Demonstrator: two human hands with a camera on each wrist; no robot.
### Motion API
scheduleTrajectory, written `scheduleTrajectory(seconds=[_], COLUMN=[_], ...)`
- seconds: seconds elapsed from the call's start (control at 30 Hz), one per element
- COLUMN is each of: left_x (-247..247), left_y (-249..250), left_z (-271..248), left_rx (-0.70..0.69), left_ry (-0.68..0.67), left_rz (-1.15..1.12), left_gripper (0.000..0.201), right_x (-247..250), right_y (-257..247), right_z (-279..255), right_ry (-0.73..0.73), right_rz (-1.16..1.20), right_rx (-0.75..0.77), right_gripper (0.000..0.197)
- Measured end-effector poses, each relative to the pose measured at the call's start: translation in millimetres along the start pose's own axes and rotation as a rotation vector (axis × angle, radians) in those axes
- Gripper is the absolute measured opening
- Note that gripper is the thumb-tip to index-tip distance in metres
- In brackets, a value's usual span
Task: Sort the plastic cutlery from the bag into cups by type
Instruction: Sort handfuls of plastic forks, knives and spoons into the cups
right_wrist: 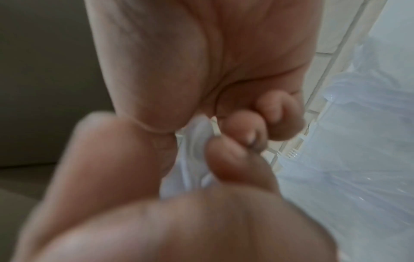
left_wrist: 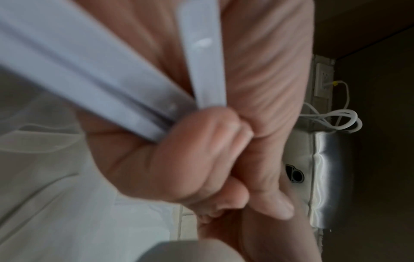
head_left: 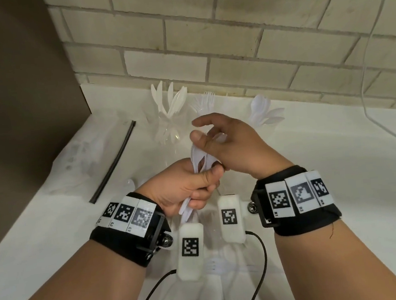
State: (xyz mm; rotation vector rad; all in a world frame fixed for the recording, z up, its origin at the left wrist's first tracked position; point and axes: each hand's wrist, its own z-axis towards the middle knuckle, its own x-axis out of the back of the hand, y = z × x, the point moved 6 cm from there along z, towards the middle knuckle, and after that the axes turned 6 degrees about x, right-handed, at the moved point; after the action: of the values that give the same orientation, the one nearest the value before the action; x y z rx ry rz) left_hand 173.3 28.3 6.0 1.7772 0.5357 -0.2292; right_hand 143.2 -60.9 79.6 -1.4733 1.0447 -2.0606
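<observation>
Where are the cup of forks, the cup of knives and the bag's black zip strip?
cup of forks (head_left: 205, 101): head view, on the fork tines above the rim.
cup of knives (head_left: 171, 103): head view, on the fanned blades.
black zip strip (head_left: 114, 164): head view, mid-length of the strip.

Black wristbands (head_left: 304, 214) with coded tags (head_left: 280, 198)

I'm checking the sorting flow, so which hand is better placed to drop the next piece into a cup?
Probably the right hand: it pinches the upper ends of the white cutlery bundle and sits nearest the cups. The left hand grips the handles, lower and farther from them.
</observation>
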Motion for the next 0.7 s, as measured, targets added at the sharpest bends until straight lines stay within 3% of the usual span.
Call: scheduleTrajectory(seconds=[0.17,0.3,0.37,0.5,0.7], left_x=[-2.8,4.2,7.7,5.0,-2.9], left_y=[-6.8,-5.8,-1.9,1.1,-1.7], left_z=[4.6,3.8,1.7,-0.9,-0.8], left_rx=[0.059,0.062,0.046,0.056,0.079], left_ry=[0.054,0.130,0.140,0.116,0.122], left_rz=[0.230,0.234,0.193,0.238,0.292], left_gripper=[0.024,0.034,0.032,0.025,0.016], right_x=[-7.8,-0.7,3.3,-8.2,-9.1], right_y=[-1.0,-1.3,2.3,-3.6,-1.1], right_z=[2.1,1.5,0.4,-6.5,-8.9], right_ry=[0.015,-0.017,-0.037,-0.221,-0.229], right_rz=[-0.232,-0.394,-0.244,0.057,0.117], right_rx=[0.013,0.024,0.009,0.067,0.050], right_gripper=[0.042,0.049,0.043,0.027,0.005])
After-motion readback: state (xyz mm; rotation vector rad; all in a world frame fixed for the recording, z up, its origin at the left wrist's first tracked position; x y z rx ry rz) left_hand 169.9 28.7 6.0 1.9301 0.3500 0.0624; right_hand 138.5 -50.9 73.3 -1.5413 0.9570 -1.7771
